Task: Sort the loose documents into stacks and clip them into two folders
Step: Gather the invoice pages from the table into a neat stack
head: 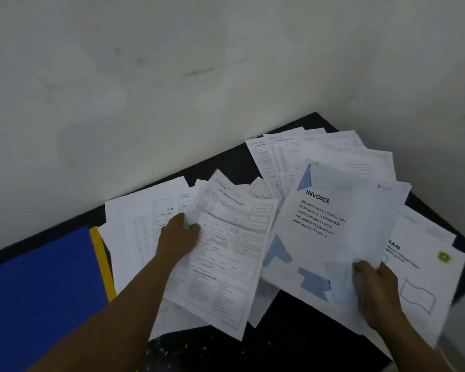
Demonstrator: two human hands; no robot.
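Docs lie fanned loose across the black tabletop (pixel 293 331), from the left side to the far right corner by the wall (pixel 172 76); nothing stacked yet. Left hand (pixel 179 238) pinches the form sheet (pixel 226 251), thumb on top at its left edge, sheet lifted and tilted over other pages. Right hand (pixel 377 291) presses on the INVOICE cover sheet (pixel 330 237) near the tabletop's right edge; fingers blurred, so can't tell if it's pinching or just flat on the paper. Beside it to the right, a page w/ a green logo (pixel 430 269). Blue folder (pixel 40 285) sits at the tabletop's left edge, a yellow one (pixel 101 261) peeking out from under it, both shut, no pages in. Likely step: pulling like sheets apart into piles. To do it well: lift one sheet at a time, keep forms & cover pages in separate stacks, square edges before clipping, and mind pages overhanging the near edge.
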